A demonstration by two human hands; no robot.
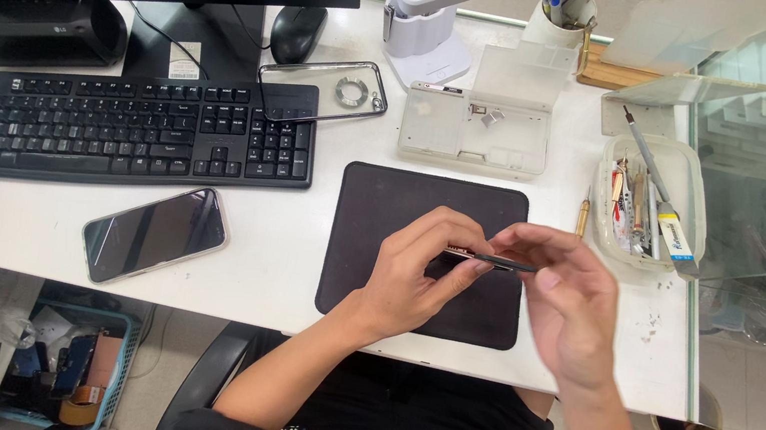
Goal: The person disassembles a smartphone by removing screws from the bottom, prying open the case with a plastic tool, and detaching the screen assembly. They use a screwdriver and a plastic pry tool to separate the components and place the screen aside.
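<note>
While a black keyboard (138, 130) and a dark-screened phone (155, 234) are lying at the left of the white counter (275, 260), the left hand (414, 275) is pinching a thin dark phone (490, 258) edge-on, its grip pressed together on the near end, thumb below and fingers curling over the top. This thin phone is hovering just above a black mat (384, 205). Further right, the right hand (568, 298) is closing its grip on the other end, fingertips touching it. Beyond, a clear tool tub (650, 199) is sitting.
</note>
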